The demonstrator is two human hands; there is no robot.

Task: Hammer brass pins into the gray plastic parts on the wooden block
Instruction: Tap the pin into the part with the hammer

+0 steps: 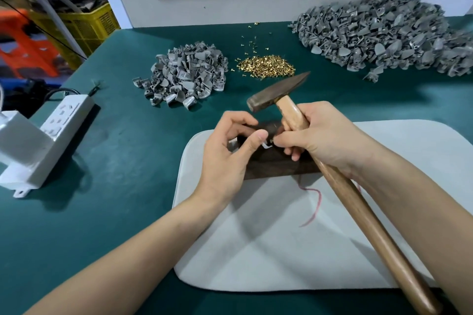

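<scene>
- I see one gray plastic part (266, 145) on top of the wooden block (276, 161). Only a pale sliver of it shows between the two hands.
- One brass pin (271, 139) stands just at the part, pinched at the tips of my right hand (325, 140).
- The left hand (230, 151) has its fingers (238, 120) curled over the block, and the thumb and forefinger pinch the part.
- The right fingers wrap the handle of the one hammer (279, 92) close under the head. The head is raised above the block's far edge, and the long handle runs back toward the lower right.
- The single dark block lies across the far end of a white pad (281, 250), with one red thread (314, 204) trailing on the pad just beside it.
- The pad sits on the green desk (115, 186).
- Farther out I count two piles of gray parts: a small pile (184, 74) to the left and a large pile (384, 33) at the far right.
- Between them lies one heap of brass pins (266, 66), with loose pins scattered behind it, too many to count.
- At the left edge are one white power strip (66, 112) and one white box (23, 151), touching.
- Beyond the desk I make out one yellow crate (87, 25).
</scene>
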